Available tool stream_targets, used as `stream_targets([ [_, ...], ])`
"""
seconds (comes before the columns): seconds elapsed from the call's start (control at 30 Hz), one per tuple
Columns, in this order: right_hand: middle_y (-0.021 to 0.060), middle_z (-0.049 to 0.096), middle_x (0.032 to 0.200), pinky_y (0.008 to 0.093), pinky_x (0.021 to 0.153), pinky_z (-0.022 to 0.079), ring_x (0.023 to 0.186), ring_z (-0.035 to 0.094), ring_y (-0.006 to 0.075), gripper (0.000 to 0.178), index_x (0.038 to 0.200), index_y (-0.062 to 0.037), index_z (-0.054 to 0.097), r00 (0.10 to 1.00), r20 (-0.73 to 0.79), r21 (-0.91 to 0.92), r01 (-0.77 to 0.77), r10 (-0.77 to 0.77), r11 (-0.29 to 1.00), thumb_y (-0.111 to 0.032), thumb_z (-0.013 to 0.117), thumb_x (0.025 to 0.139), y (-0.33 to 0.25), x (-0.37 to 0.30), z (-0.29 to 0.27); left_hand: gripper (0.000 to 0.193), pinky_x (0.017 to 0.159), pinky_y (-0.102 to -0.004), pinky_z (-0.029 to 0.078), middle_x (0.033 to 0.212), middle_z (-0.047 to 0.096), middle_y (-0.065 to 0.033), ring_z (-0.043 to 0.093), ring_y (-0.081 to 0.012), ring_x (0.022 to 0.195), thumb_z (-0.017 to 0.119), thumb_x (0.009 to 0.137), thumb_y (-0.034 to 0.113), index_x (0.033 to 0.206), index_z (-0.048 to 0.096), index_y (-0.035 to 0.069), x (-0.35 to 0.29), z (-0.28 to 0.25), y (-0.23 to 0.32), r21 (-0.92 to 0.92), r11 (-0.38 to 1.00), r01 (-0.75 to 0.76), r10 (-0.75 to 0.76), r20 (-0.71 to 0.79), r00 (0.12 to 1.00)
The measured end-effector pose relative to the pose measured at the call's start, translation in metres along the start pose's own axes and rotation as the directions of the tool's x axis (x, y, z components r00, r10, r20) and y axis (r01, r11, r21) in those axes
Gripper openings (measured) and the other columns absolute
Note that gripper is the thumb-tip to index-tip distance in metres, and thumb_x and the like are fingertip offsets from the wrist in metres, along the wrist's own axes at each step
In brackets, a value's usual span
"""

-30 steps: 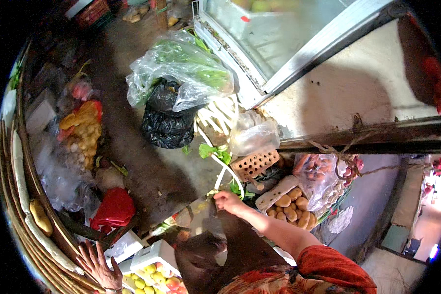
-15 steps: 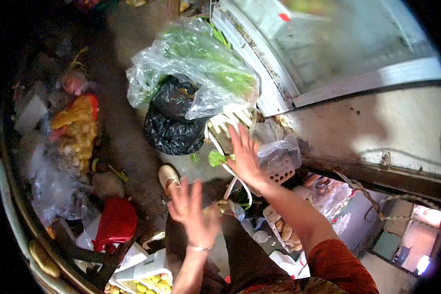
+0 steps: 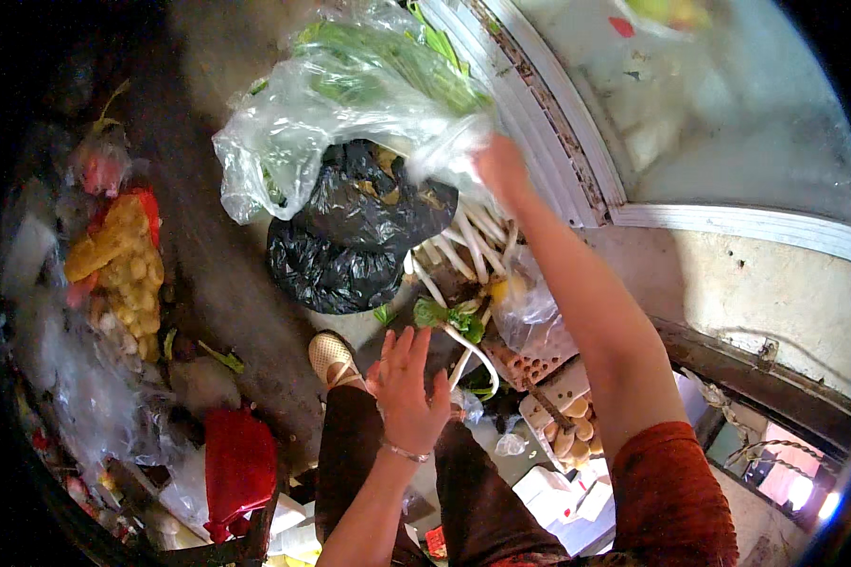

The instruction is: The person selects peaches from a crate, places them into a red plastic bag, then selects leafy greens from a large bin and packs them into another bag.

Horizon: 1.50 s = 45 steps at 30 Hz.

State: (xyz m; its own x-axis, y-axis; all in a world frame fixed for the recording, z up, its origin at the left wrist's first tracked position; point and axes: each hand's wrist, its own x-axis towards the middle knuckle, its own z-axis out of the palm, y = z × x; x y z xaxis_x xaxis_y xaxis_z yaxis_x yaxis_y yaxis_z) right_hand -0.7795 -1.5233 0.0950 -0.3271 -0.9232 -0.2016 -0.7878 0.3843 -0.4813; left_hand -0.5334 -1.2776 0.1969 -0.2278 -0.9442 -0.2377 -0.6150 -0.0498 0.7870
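A large clear plastic bag [image 3: 350, 94] of green leaves lies at the top middle. My right hand [image 3: 501, 170] is closed on the bag's right edge; its fingertips are partly hidden and blurred. Below the bag sits a crumpled black plastic bag [image 3: 336, 269] with some brown leafy scraps on it. Long white stalks [image 3: 468, 241], like scallions or leeks, stick out to its right. My left hand [image 3: 411, 392] hovers above my legs with fingers stretched out, holding nothing. Just beyond it hangs a bent white stalk with a green leaf [image 3: 432, 312].
On the right, a white-framed glass cabinet [image 3: 548, 132] stands along the wall. A perforated crate of brownish rounded produce [image 3: 572, 444] is beside my right leg. At left lie a net of yellowish produce [image 3: 132, 274], a red bag [image 3: 241, 468] and loose plastic [image 3: 104, 406].
My right hand has moved away from the white stalks, up to the clear bag, and closed on its edge. My left hand has shifted right and stays open. The view has shifted slightly.
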Motion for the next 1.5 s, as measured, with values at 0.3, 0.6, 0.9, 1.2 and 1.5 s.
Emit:
stream_targets([
  [0.3,0.0030,0.057,0.079,0.0345,0.053,0.047,0.069,0.056,0.0164,0.024,0.100,-0.0103,0.059,0.800,0.599,0.800,-0.597,0.035,-0.059,-0.029,0.047,0.091,-0.076,-0.103,-0.132,0.054,0.093,-0.0399,0.043,0.129,0.052,-0.0116,0.052,-0.0277,0.114,0.061,0.086,0.023,0.135,0.043,0.006,0.018,-0.005,-0.005,-0.735,0.544,0.406,-0.391,0.206,0.897],
  [0.6,0.0075,0.061,0.099,0.0464,0.058,0.052,0.075,0.062,0.0244,0.069,0.135,-0.0113,0.038,0.721,0.632,0.573,-0.682,-0.284,-0.455,-0.055,0.052,0.084,0.050,-0.298,-0.123,0.070,0.096,-0.0373,0.044,0.127,0.053,-0.0084,0.051,-0.0232,0.117,0.063,0.088,0.029,0.144,0.026,0.009,-0.002,0.037,0.021,-0.668,-0.471,0.576,-0.158,0.707,0.690],
  [0.9,0.0118,0.052,0.128,0.0472,0.093,0.045,0.112,0.053,0.0303,0.052,0.133,-0.0070,0.043,0.836,0.543,0.792,-0.479,0.078,-0.379,-0.042,0.041,0.095,0.092,-0.305,-0.132,0.090,0.089,-0.0348,0.048,0.127,0.051,-0.0091,0.055,-0.0211,0.109,0.069,0.076,-0.002,0.147,0.016,0.010,-0.001,0.026,0.032,-0.916,-0.115,0.384,-0.326,0.400,0.857],
  [1.2,0.0127,0.057,0.121,0.0400,0.095,0.046,0.110,0.056,0.0257,0.041,0.128,-0.0017,0.048,0.667,0.745,0.648,-0.729,-0.016,-0.219,-0.025,0.047,0.095,0.057,-0.255,-0.087,0.091,0.095,-0.0326,0.044,0.131,0.047,-0.0053,0.050,-0.0181,0.115,0.063,0.071,-0.015,0.147,0.020,0.011,-0.004,0.008,0.032,-0.954,-0.046,0.297,-0.279,0.298,0.913],
  [1.5,0.0121,0.057,0.121,0.0392,0.095,0.046,0.109,0.056,0.0248,0.041,0.128,-0.0019,0.048,0.709,0.706,0.689,-0.690,-0.012,-0.222,-0.025,0.048,0.094,0.040,-0.226,-0.032,0.100,0.101,-0.0334,0.038,0.136,0.040,-0.0103,0.045,-0.0201,0.119,0.070,0.066,-0.005,0.147,0.014,0.005,-0.012,0.027,0.024,-0.860,0.476,0.186,-0.227,0.084,0.970],
])
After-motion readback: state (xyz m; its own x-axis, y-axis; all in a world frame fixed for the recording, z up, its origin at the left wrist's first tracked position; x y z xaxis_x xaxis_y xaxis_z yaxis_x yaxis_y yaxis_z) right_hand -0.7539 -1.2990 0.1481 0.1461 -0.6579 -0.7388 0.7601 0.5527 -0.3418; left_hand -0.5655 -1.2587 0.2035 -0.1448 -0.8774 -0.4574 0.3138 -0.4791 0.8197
